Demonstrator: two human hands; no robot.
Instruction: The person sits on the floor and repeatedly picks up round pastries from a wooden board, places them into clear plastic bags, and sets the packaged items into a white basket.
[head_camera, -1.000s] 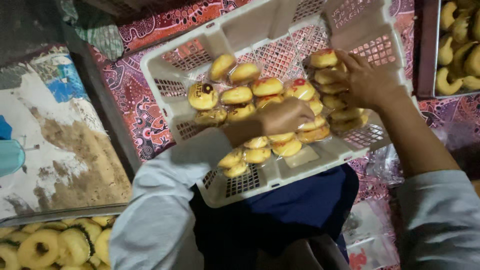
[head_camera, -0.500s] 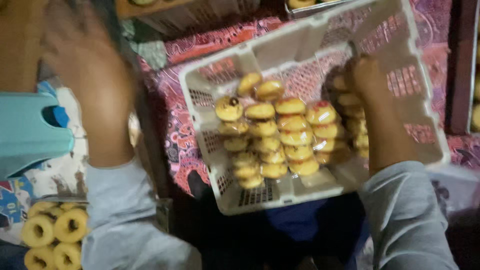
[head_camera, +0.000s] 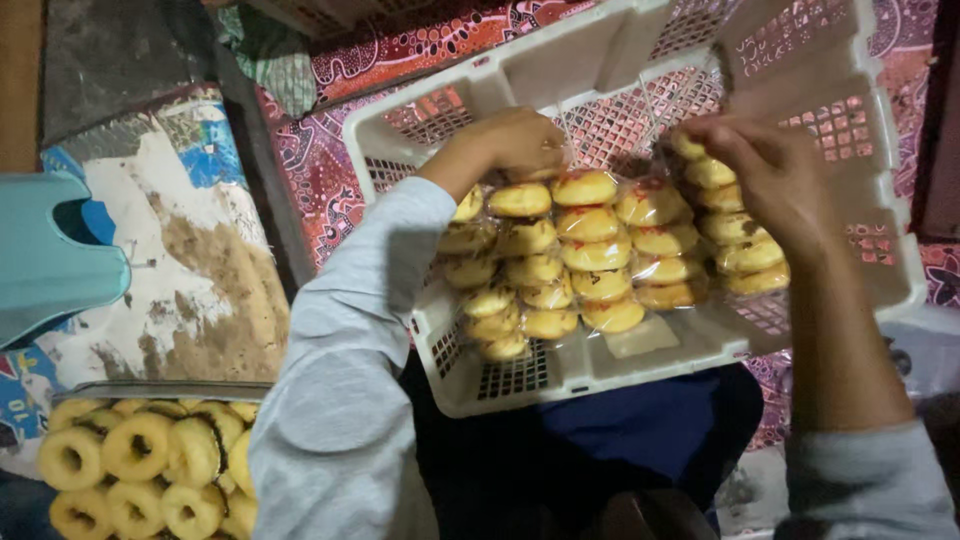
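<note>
Looking down at the white plastic basket, tilted across the person's lap over a patterned red cloth. Inside: wrapped pastries, round, yellow-brown, some with a red topping, in clear film, lined up in about four rows.

Left hand: fingers curled shut at the top of the left-middle rows. It seems to pinch the wrapper of the top pastry there, but the contact is partly hidden, so this is a judgement. Grey sleeve runs down to the lower left.

Right hand: fingers bent and closed on the top of the right-hand row, thumb and fingertips pinching a wrapped piece or its film near the basket's right wall.

Progress, as I read it: the near and middle part of the basket floor is filled with ordered rows. The far end and the right-hand side show bare mesh, so there is room for more. The rows are tidy; both hands work at their top ends.

Lower left: a metal tray of ring doughnuts, unwrapped, well apart from the basket. A pale blue plastic thing sits at the left edge.
</note>
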